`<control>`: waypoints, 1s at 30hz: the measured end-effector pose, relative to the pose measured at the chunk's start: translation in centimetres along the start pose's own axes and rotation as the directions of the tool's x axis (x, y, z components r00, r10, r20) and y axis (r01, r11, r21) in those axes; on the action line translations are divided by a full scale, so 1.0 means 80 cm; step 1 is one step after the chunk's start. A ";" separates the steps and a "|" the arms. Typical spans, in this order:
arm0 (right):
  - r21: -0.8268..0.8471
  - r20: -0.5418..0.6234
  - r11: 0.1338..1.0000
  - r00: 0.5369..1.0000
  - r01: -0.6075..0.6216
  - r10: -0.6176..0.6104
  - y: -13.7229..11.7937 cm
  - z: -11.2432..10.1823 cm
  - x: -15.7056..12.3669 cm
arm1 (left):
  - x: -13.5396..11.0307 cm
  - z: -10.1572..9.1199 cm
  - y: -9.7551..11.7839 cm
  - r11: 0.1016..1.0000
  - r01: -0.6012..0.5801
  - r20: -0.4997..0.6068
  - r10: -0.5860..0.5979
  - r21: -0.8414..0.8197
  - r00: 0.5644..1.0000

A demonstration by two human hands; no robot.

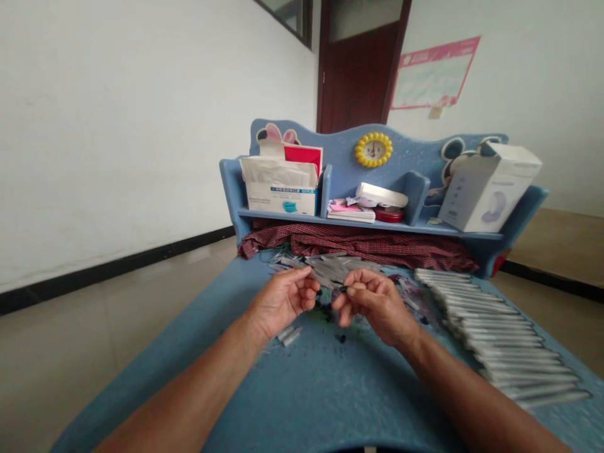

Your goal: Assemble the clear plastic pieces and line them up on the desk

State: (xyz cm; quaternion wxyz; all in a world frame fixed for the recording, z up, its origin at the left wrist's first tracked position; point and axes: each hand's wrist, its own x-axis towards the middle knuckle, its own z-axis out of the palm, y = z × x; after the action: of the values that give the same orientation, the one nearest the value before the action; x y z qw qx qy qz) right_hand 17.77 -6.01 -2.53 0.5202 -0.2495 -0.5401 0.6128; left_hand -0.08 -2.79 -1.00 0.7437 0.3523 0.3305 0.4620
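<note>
Handling a small black piece [344, 289], clamped by fingers of the right hand [380, 307], seems in hand; whether the left hand [284, 303]'s curled fingers grip anything cannot be told; steady aligning seems needed.

On the blue painted counter [330, 390], a heap of slim translucent plastic tubes [335, 267] lies beyond the left hand [283, 303] and right hand [377, 306], a row of long silvery tubes [504, 331] right of both, a red checked cloth [358, 243] behind the heap.
</note>
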 end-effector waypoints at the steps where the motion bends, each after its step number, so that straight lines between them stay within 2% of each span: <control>1: -0.003 0.001 1.000 1.000 0.009 -0.009 0.000 0.002 -0.001 | 0.000 0.000 -0.001 1.000 0.003 0.003 -0.003 0.001 1.000; 11: -0.033 -0.009 0.997 0.997 0.075 -0.076 0.007 0.013 -0.002 | 0.000 0.002 -0.005 1.000 -0.015 0.041 0.014 0.014 0.999; 22: -0.087 -0.023 0.990 0.993 0.111 -0.113 0.008 0.016 -0.002 | 0.001 0.002 -0.008 1.000 0.000 0.029 -0.001 0.032 1.000; 27: -0.166 -0.017 0.978 0.991 0.126 -0.130 0.010 0.015 -0.003 | 0.000 0.003 -0.008 0.999 0.009 0.019 -0.010 0.040 1.000; 30: -0.293 -0.011 0.945 0.987 0.149 -0.159 0.015 0.014 -0.007 | -0.001 0.005 -0.007 0.999 0.002 0.003 -0.002 0.048 1.000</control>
State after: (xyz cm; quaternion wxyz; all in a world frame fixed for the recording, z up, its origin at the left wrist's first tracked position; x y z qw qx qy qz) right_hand 16.54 -6.85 -3.47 0.5332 -0.2908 -0.6332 0.4799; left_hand 0.49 -3.17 -1.22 0.7362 0.3703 0.3406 0.4526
